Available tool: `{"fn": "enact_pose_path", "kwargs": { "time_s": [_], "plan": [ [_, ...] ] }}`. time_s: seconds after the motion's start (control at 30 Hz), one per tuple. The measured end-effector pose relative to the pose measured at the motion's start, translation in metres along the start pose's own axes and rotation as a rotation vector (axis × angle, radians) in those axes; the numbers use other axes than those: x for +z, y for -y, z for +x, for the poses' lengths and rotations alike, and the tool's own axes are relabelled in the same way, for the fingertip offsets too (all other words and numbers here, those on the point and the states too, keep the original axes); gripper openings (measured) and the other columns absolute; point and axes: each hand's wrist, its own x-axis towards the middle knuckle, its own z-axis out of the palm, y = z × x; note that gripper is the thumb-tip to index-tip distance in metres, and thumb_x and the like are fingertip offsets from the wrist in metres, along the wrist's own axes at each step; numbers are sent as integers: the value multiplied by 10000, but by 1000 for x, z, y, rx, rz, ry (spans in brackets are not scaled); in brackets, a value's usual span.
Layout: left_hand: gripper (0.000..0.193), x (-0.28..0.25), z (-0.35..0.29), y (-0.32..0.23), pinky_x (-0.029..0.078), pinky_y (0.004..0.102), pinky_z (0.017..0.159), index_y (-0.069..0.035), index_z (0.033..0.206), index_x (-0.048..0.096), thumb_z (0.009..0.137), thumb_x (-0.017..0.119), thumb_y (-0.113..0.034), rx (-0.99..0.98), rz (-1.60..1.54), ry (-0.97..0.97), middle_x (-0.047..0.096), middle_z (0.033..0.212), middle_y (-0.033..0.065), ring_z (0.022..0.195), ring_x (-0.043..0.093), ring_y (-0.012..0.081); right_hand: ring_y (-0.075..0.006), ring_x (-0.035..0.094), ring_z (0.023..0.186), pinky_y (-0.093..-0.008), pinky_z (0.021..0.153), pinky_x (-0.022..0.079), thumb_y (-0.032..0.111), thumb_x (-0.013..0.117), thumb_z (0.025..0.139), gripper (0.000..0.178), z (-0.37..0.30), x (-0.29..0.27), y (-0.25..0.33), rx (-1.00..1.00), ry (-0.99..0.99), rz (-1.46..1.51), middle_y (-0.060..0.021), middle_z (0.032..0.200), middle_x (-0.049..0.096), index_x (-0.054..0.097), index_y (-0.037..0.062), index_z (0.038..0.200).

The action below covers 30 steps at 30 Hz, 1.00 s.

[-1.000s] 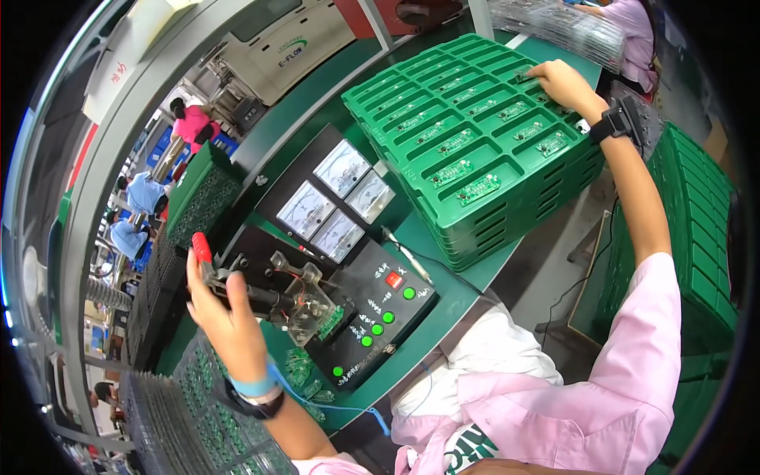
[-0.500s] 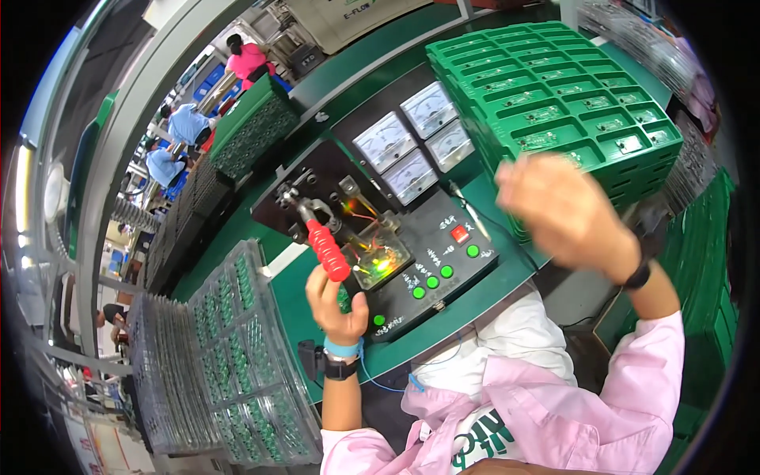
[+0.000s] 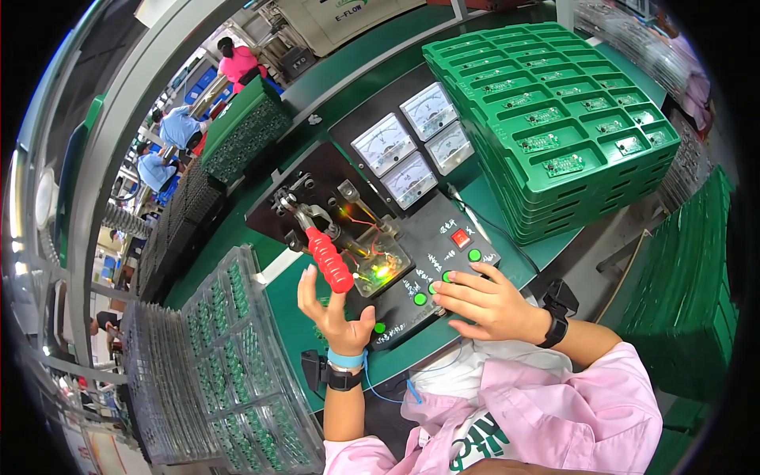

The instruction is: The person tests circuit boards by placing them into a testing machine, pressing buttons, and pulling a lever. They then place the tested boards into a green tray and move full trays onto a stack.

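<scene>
My left hand (image 3: 339, 324) is open beside the red ribbed handle (image 3: 328, 260) of a toggle clamp, fingers spread, one fingertip against or just behind its lower end. The clamp stands on a black test box (image 3: 400, 313), over a clear block (image 3: 385, 265) with glowing yellow-green lights and thin wires. Under the left fingers a bit of green shows, too covered to name. My right hand (image 3: 491, 305) lies palm down at the box's front, fingers stretched over the row of green buttons (image 3: 419, 299). Nothing shows in its grasp. A red switch (image 3: 460, 238) sits beyond it.
Stacked green trays (image 3: 546, 190) with small circuit boards (image 3: 564, 165) stand at the right. Clear plastic trays (image 3: 253, 356) of green boards are at the left. Four-sided analog meters (image 3: 384, 143) rise behind the box, beside a pen-like probe (image 3: 467, 207). Co-workers (image 3: 180, 127) sit far left.
My right hand has come from the front of the green tray stack, leftward and down onto the buttons. My left fingers have spread wider by the handle. A board in the front compartment is now uncovered.
</scene>
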Motion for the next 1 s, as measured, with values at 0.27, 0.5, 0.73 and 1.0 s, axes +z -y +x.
{"fn": "enact_pose_path", "kwargs": {
  "time_s": [0.27,0.5,0.73,1.0],
  "plan": [
    [567,-4,-5,-4,294,559,1056,-91,1173,646,798,689,-515,-41,72,157,412,1412,240,1316,341,428,-225,614,1083,-442,940,430,274,716,791,430,25,-12,-3,46,280,157,-42,1242,631,630,110,1179],
    [372,7,5,-9,344,504,1027,-60,1020,696,826,702,-377,-178,-44,-192,504,1328,192,1250,409,412,-263,615,1072,-401,876,447,222,646,874,325,205,-44,7,-625,-386,439,-86,1191,644,626,96,1172],
    [198,-64,4,39,477,384,826,-17,982,653,834,698,-140,-619,-33,151,627,1098,161,977,612,284,-266,617,986,-377,850,479,143,628,859,325,235,-13,-7,-291,-646,355,-138,1093,634,601,32,1164],
    [221,-89,-24,9,481,403,790,-16,932,625,729,714,-19,-503,157,569,626,959,130,901,604,331,-214,561,414,-359,399,429,115,626,780,191,111,7,1,-341,220,-156,-2,493,524,656,34,951]
  ]
}}
